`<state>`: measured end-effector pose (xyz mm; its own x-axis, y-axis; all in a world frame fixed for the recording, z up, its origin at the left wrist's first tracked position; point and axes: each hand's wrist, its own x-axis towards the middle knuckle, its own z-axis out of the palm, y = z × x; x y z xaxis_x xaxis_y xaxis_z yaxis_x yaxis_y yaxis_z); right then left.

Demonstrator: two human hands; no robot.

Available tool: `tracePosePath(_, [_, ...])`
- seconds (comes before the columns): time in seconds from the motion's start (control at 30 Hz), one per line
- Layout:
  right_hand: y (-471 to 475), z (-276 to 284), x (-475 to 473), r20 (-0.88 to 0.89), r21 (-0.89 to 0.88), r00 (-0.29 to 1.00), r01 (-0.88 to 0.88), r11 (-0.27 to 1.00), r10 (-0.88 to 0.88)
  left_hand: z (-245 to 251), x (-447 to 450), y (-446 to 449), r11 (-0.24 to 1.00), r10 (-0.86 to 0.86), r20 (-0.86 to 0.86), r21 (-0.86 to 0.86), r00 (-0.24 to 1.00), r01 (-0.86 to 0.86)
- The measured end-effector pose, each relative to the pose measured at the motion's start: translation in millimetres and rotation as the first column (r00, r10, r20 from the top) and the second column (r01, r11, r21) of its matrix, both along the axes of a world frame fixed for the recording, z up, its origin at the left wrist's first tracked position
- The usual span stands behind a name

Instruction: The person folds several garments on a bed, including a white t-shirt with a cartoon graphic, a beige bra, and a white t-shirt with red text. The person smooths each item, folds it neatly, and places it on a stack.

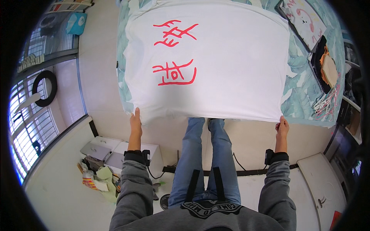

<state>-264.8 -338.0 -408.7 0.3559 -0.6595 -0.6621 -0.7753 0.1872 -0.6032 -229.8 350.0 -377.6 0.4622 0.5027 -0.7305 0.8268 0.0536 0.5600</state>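
Note:
A white fabric garment [237,63] with red painted characters lies spread over a leaf-patterned table cover [300,75]. My left hand [136,122] pinches its near left corner, thumb on top. At the near right corner, my right hand [282,127] grips the hem the same way. Between the two hands the near edge is drawn fairly straight and hangs slightly past the table. Soft wrinkles run along its left side, and the far edge is partly cut off by the top of the view.
To the right on the cover lie a printed white cloth [306,23] on something black, a dark pile with an orange and beige item [329,69], and a tangle of pink and white hangers [326,104]. A white cabinet [153,150] stands behind left, a door [321,179] behind right.

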Motion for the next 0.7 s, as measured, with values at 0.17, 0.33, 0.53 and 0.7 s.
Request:
tracePosePath(0.17, [-2.4,24.6,31.2,0.094,0.006,0.995,-0.027,1.0,0.026,24.1,36.3,-5.2,0.95,0.172,-0.012,-0.264,0.985,-0.169])
tracePosePath(0.33, [-13.5,39.9,96.6,0.244,0.177,0.961,-0.179,0.968,0.133,26.7,94.0,-15.4,0.783,0.299,0.127,-0.6,0.946,-0.167])
tracePosePath(0.53, [-1.2,9.2,158.8,0.282,0.314,0.958,-0.135,0.94,0.043,-28.2,152.0,-32.1,0.765,0.438,0.092,-0.56,0.894,-0.317])
tracePosePath(0.7, [14.5,-2.0,170.7,0.166,0.116,0.937,-0.327,0.938,0.306,-33.3,166.3,-40.6,0.958,0.126,0.032,-0.265,0.992,-0.113])
